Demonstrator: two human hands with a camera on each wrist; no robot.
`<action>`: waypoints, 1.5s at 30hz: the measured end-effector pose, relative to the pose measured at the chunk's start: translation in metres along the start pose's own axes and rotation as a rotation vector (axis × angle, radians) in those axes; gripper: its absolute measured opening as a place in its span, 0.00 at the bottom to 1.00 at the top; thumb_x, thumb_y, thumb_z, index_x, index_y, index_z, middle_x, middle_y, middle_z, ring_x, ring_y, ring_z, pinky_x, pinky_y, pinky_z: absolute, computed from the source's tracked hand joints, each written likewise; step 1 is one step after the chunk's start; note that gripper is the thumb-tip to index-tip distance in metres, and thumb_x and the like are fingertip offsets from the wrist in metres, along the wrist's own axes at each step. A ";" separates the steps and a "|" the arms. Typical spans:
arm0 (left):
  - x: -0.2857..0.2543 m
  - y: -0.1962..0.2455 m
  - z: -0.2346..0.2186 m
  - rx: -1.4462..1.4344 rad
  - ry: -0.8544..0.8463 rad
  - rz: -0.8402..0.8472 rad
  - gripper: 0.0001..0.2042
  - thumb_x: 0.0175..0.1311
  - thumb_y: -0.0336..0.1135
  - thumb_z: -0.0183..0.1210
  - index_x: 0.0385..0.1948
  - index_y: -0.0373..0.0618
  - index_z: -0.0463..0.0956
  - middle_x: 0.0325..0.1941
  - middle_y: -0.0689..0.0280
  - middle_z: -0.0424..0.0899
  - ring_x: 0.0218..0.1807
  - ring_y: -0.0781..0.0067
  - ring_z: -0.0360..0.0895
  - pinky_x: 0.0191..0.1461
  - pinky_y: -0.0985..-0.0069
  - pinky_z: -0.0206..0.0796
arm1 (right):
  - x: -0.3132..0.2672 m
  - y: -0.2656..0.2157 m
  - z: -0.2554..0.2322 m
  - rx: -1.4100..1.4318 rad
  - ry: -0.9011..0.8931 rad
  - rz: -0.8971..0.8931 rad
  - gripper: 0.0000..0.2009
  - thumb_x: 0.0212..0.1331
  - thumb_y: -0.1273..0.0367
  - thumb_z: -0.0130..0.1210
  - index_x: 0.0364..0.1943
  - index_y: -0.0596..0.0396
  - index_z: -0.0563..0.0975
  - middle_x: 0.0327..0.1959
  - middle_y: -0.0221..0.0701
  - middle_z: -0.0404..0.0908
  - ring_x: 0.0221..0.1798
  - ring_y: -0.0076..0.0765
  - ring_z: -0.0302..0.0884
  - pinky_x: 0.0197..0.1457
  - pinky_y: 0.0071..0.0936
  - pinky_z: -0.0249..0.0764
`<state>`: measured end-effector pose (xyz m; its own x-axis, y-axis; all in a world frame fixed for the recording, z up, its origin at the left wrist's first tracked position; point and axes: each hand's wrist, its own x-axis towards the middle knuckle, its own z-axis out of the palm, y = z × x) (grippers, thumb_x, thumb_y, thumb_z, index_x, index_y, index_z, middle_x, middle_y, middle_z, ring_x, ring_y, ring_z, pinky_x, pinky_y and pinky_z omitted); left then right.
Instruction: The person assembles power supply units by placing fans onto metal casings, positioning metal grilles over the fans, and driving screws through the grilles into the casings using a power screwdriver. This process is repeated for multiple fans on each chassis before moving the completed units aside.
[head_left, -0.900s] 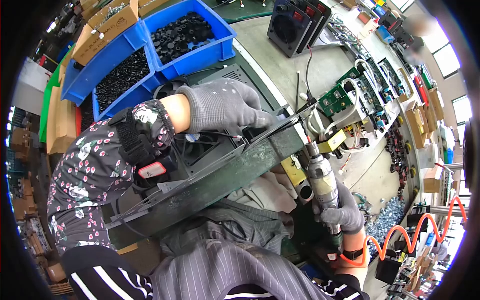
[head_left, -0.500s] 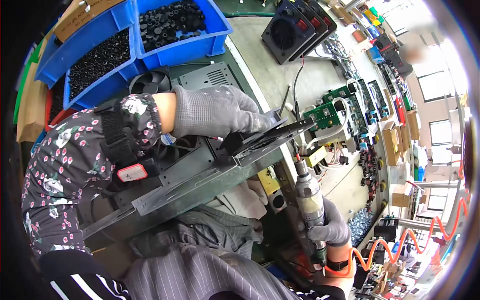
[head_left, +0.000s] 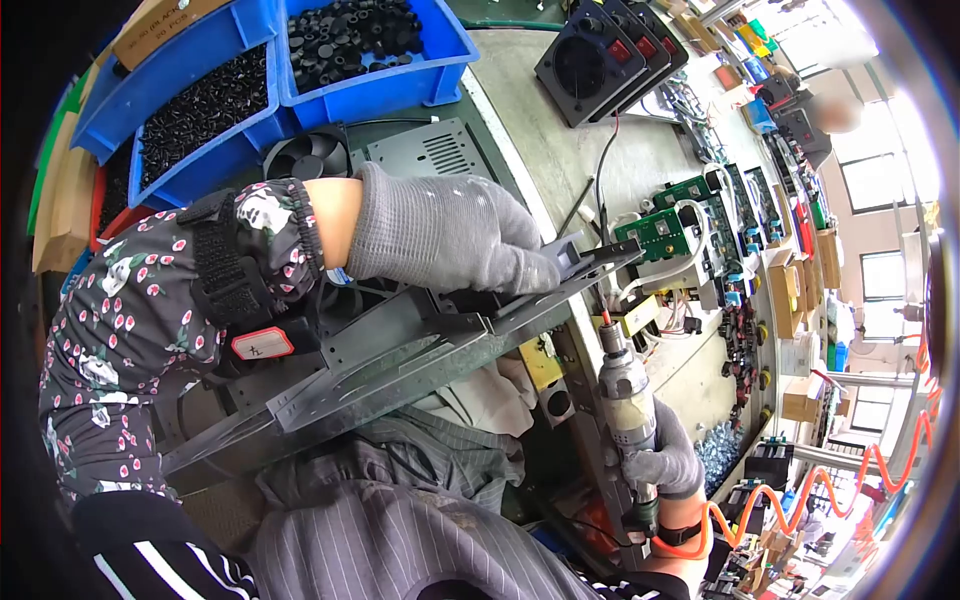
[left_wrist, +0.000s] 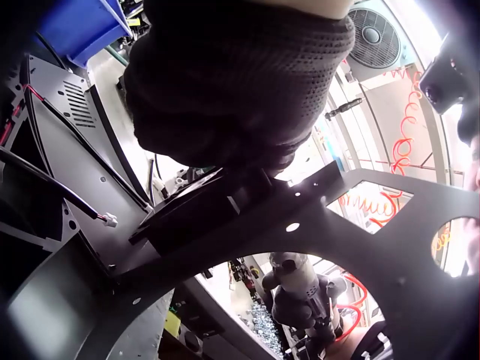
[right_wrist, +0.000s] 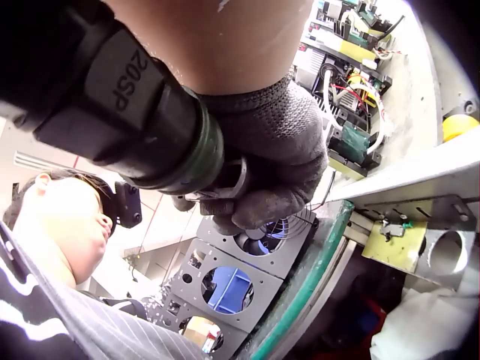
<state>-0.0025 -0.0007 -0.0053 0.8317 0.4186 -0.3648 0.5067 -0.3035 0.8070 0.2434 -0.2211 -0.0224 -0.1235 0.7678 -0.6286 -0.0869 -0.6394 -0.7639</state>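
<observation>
A grey-gloved left hand (head_left: 450, 235) bends its fingers over the far end of a dark metal panel (head_left: 390, 350) with large round cutouts. Under those fingers it holds a black cooling fan (left_wrist: 195, 214) against the panel; the glove hides most of it. In the right wrist view, fan blades show through the panel's end cutout, beside a wire grille (right_wrist: 298, 225). My right hand (head_left: 668, 460), also gloved, grips a pneumatic screwdriver (head_left: 628, 400) around its body. The driver points upward, its bit (head_left: 606, 318) just below the panel's end and apart from it.
Blue bins (head_left: 390, 85) of small black parts stand at the back left. A loose fan (head_left: 305, 155) lies before them. Black fan boxes (head_left: 590, 65) and green circuit boards (head_left: 660, 235) occupy the right-hand bench. An orange coiled hose (head_left: 790, 520) runs off right.
The panel has turned so more of its face shows, and the left hand stays on its end. The head view has shifted. The screwdriver stays upright in the right hand.
</observation>
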 end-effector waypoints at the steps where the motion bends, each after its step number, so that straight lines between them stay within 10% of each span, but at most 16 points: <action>1: 0.001 -0.001 0.000 0.042 -0.010 0.053 0.25 0.62 0.56 0.52 0.39 0.37 0.78 0.33 0.55 0.81 0.38 0.65 0.76 0.46 0.70 0.67 | 0.000 -0.001 0.001 0.003 0.000 0.002 0.40 0.32 0.64 0.69 0.56 0.61 0.64 0.27 0.29 0.75 0.24 0.22 0.71 0.28 0.18 0.68; 15: 0.000 -0.003 0.002 -0.017 -0.039 0.132 0.24 0.61 0.52 0.54 0.44 0.36 0.76 0.39 0.55 0.81 0.43 0.64 0.75 0.51 0.68 0.66 | 0.006 -0.004 0.002 -0.074 -0.002 -0.059 0.41 0.32 0.63 0.71 0.56 0.60 0.64 0.28 0.26 0.75 0.28 0.21 0.71 0.33 0.19 0.68; 21: -0.016 0.015 -0.006 0.017 0.084 -0.122 0.12 0.58 0.35 0.59 0.39 0.38 0.78 0.27 0.72 0.77 0.28 0.86 0.71 0.31 0.86 0.65 | 0.013 0.028 -0.005 -0.059 0.010 -0.030 0.38 0.33 0.59 0.69 0.54 0.57 0.68 0.35 0.26 0.74 0.32 0.22 0.70 0.39 0.20 0.67; 29: -0.014 0.002 -0.004 0.033 0.144 -0.288 0.10 0.57 0.36 0.62 0.34 0.39 0.77 0.26 0.73 0.78 0.26 0.90 0.70 0.29 0.88 0.63 | 0.073 0.067 -0.001 -0.048 -0.036 -0.120 0.27 0.44 0.62 0.64 0.49 0.58 0.69 0.28 0.27 0.73 0.25 0.21 0.70 0.27 0.21 0.70; 32: -0.014 -0.010 -0.003 -0.040 0.168 -0.274 0.12 0.58 0.41 0.60 0.32 0.41 0.78 0.22 0.73 0.74 0.19 0.88 0.68 0.21 0.87 0.61 | 0.076 0.060 -0.001 -0.130 0.012 -0.176 0.27 0.43 0.59 0.63 0.47 0.59 0.72 0.30 0.29 0.74 0.32 0.25 0.70 0.38 0.23 0.70; 45: -0.015 -0.004 -0.003 0.012 0.141 -0.296 0.11 0.61 0.38 0.59 0.35 0.38 0.77 0.27 0.72 0.78 0.29 0.87 0.70 0.33 0.84 0.66 | 0.071 0.062 0.018 -0.155 -0.204 -0.204 0.30 0.40 0.62 0.65 0.50 0.60 0.70 0.37 0.31 0.76 0.39 0.27 0.72 0.47 0.24 0.70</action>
<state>-0.0175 -0.0032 -0.0024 0.6084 0.6045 -0.5142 0.7254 -0.1608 0.6693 0.2118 -0.2065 -0.1121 -0.3159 0.8458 -0.4300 0.0194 -0.4473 -0.8942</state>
